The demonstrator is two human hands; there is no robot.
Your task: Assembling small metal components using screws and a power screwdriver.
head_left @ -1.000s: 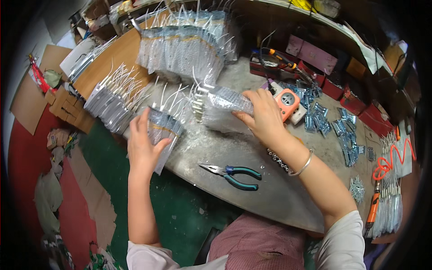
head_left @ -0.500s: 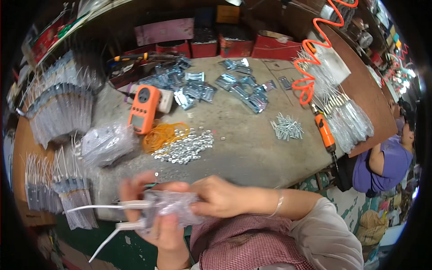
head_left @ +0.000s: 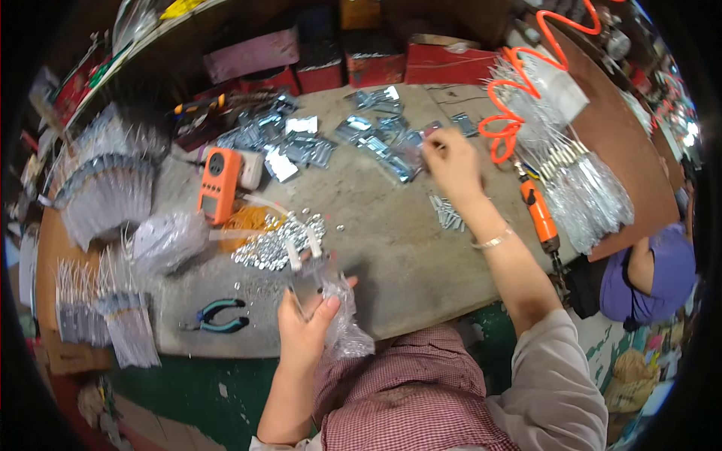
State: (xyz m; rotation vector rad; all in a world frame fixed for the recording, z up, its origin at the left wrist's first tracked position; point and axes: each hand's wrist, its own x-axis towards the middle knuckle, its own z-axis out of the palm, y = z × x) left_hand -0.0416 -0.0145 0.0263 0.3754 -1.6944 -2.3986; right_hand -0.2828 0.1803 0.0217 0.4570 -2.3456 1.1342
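My left hand (head_left: 304, 323), near the front edge of the worktable, is closed on a grey flat part with two white wire leads (head_left: 307, 255). Crumpled clear plastic wrap (head_left: 347, 331) hangs from that part over my lap. My right hand (head_left: 455, 161) reaches out to the right end of a pile of shiny metal pieces (head_left: 383, 146). Its fingers are pinched together, and what they hold, if anything, is too small to make out. Left of my left hand lie pliers with teal handles (head_left: 222, 316). Loose small screws (head_left: 447, 214) lie below my right wrist.
An orange meter (head_left: 218, 184), small metal nuts (head_left: 278, 244) and a plastic-wrapped bundle (head_left: 169, 240) occupy the left side. Wired parts (head_left: 113, 180) are stacked beyond. At right, an orange power screwdriver (head_left: 538, 210) hangs on a coiled orange hose (head_left: 500, 124). A person in purple (head_left: 650, 274) sits beyond.
My right hand has let go of the wrapped part and moved far forward to the metal pieces. My left hand has turned the part so its leads point away. The pliers now show fully.
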